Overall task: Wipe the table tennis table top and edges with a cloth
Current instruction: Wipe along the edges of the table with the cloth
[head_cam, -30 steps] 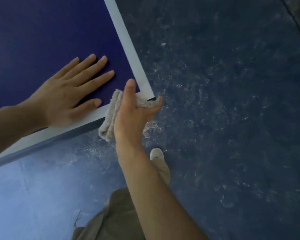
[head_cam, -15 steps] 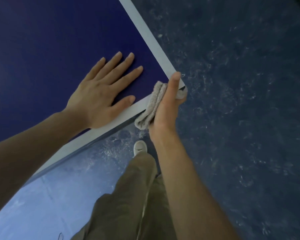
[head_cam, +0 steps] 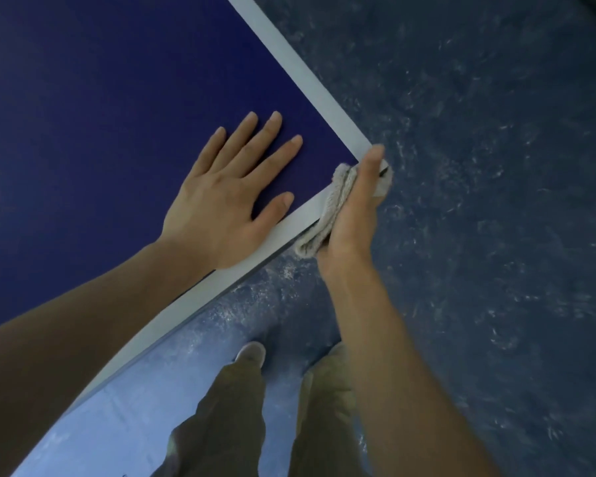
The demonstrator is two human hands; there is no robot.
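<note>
Cloth (head_cam: 327, 215), a folded beige one, is bunched up right at the corner of the dark blue worktop (head_cam: 100, 115), wrapped over the white border line and down the edge, and it's gripped by the right hand (head_cam: 353, 218) with the thumb stretched along the top toward the corner tip. Left hand (head_cam: 227, 191) is laid flat on the blue surface just beside it, fingers straight and spread, nothing held, heel of the palm touching the white line. Olive trousers (head_cam: 234, 418) and a pale shoe (head_cam: 252, 352) can be seen below on the scuffed blue floor (head_cam: 496, 235).
</note>
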